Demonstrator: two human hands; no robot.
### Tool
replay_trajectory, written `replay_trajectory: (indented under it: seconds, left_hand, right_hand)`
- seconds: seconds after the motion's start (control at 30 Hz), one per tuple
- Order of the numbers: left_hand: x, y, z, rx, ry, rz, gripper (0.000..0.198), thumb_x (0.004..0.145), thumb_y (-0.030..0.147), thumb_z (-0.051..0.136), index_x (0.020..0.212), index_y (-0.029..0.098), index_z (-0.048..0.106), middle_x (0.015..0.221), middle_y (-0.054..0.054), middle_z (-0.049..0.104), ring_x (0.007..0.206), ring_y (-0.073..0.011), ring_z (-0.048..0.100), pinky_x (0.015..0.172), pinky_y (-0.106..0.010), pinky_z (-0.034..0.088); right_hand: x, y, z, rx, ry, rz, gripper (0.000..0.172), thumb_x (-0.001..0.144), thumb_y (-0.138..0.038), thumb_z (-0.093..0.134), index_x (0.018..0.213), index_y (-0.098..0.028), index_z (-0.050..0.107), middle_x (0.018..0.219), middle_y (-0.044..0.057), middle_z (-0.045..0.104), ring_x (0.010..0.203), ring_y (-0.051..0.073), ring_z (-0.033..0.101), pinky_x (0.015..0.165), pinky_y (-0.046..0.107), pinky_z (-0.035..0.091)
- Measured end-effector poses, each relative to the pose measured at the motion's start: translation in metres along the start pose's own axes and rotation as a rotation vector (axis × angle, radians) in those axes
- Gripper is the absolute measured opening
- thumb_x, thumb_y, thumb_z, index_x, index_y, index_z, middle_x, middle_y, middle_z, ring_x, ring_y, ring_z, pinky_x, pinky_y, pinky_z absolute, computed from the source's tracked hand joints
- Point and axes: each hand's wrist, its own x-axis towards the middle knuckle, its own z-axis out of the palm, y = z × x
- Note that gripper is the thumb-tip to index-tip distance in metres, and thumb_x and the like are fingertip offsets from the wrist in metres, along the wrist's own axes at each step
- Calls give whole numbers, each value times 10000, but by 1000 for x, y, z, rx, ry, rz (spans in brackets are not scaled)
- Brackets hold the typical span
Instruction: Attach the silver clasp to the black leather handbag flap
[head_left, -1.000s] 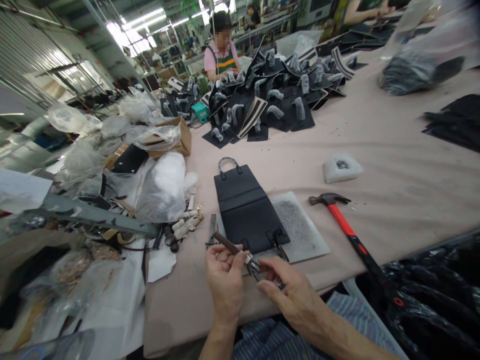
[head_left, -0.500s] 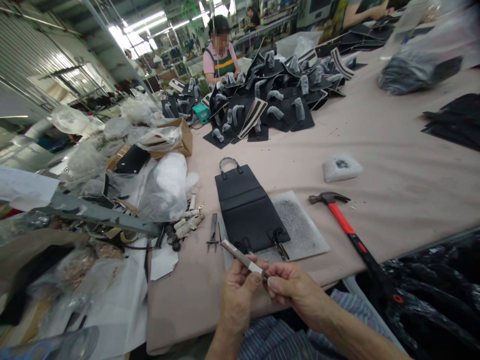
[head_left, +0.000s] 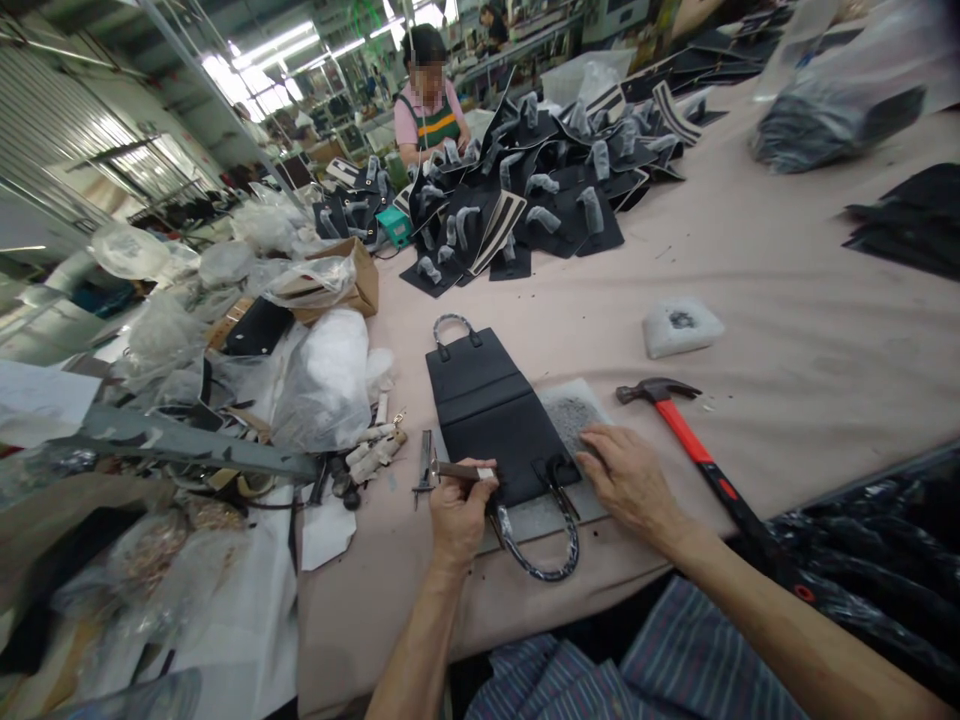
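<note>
A black bag panel [head_left: 491, 405] lies over a grey slab [head_left: 574, 405], one wrapped handle [head_left: 452, 325] at its far end and another [head_left: 541, 572] at its near end. My left hand [head_left: 459, 515] is closed round a small metal bar tool [head_left: 466, 471] with a pale band, held at the panel's near left corner. With fingers apart and nothing in it, my right hand [head_left: 630, 485] rests by the slab and the panel's right edge. The red and black hammer [head_left: 682, 435] lies to its right.
Behind is a heap of black panels with wrapped handles [head_left: 525, 190], and a person [head_left: 431, 105] beyond it. A white block [head_left: 682, 326] sits at the right. Plastic bags [head_left: 322, 385], a metal tool [head_left: 425, 462] and pale rolls [head_left: 375, 450] are on the left.
My hands have parted: the left moved to the panel's near corner with the tool, and the right let go and moved to the slab. The near handle now shows fully.
</note>
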Motion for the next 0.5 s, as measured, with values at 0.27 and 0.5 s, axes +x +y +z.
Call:
replay_trajectory:
  seconds: [0.27,0.5]
  left_hand:
    - [-6,-13,4,39,2,15,182,794,289,759,937,184,718,976,-73,792,936,-227,749,904,-359,582]
    - [-4,-15,5,75,-17,38,169,797,271,760,941,189,726,975,-66,795,944,-222,748,901,-358,580]
  right_hand:
    - [-7,-2,9,-104,-64,36,248,972,-286,522,1139,-156,651,1236,148,640,1119,305,563,975,473,452]
    - [-8,1,10,-138,-79,36,242,962,-281,540,1137,-152,644,1237,143,632,1127,309,553,987,461,434]
